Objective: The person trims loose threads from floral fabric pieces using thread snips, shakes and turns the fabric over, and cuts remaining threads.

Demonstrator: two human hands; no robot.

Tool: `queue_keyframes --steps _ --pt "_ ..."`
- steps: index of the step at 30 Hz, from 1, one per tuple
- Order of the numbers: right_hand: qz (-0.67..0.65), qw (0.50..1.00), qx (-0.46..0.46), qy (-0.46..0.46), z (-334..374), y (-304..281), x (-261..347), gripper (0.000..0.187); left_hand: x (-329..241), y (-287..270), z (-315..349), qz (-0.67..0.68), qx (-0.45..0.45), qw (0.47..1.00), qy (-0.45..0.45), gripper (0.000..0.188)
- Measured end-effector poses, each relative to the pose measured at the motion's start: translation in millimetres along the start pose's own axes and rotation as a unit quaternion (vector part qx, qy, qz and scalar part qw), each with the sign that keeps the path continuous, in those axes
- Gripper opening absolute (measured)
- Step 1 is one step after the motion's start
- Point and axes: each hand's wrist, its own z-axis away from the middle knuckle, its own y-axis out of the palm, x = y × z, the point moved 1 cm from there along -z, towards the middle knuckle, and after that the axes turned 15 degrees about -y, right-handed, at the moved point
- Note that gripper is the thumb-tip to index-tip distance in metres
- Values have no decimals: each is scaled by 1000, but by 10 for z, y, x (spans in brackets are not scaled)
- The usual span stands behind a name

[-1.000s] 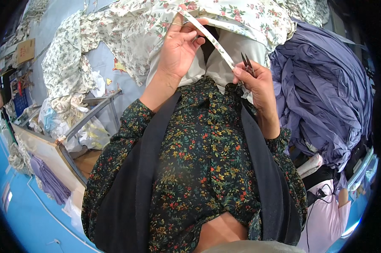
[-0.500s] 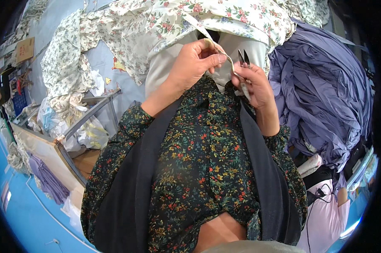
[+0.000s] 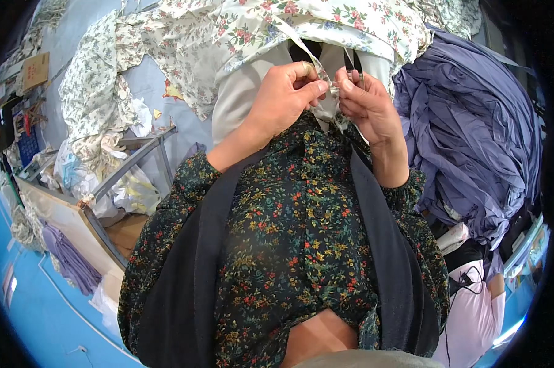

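Note:
My left hand (image 3: 284, 95) is closed, with thumb and forefinger pinching a narrow white fabric strip (image 3: 297, 42) that comes down from the floral cloth (image 3: 252, 40). Close beside it on the right, my right hand (image 3: 374, 105) is closed too. Small thread snips (image 3: 355, 61) are held in it, blades pointing away from me; their handles are hidden by the fingers. The right thumb and forefinger also pinch at the strip's end, where a fine thread seems to run between both hands. White fabric hangs below the fingertips.
A big heap of purple-grey cloth (image 3: 467, 135) lies at the right. To the left are a metal-framed table (image 3: 130, 168), plastic bags (image 3: 136, 193) and more floral cloth (image 3: 96, 80). Another person in pink clothing (image 3: 473, 319) is at the lower right.
My right hand has moved up and left, its fingertips now close to the left hand's at the strip. The snips have turned more upright and sit deeper behind the fingers.

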Motion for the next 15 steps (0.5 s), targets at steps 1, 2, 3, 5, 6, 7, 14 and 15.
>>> queue_keyframes --steps 1,2,3,5,6,7,14,15 --pt "-49 999 19 1 -17 2 -8 14 -24 6 7 0 1 1000 -1 16" --pt "-49 999 18 1 -14 17 -5 14 -54 12 20 9 -2 1000 -3 15" --pt "-102 995 3 10 -5 42 4 13 -76 19 31 17 -5 1000 -5 15" --pt "-153 988 -12 20 20 65 16 12 -104 29 49 25 -3 1000 -5 14" --pt "-179 984 -8 13 33 68 13 11 -119 34 60 32 -2 999 -4 14" --pt "-205 979 -6 6 48 63 6 11 -136 48 73 32 -1 999 -5 14" --pt "-149 988 -29 -40 56 93 -2 14 -122 73 72 58 2 998 -14 12" --pt "-84 995 -11 -51 42 27 -11 16 -116 73 69 61 -4 998 -15 12"
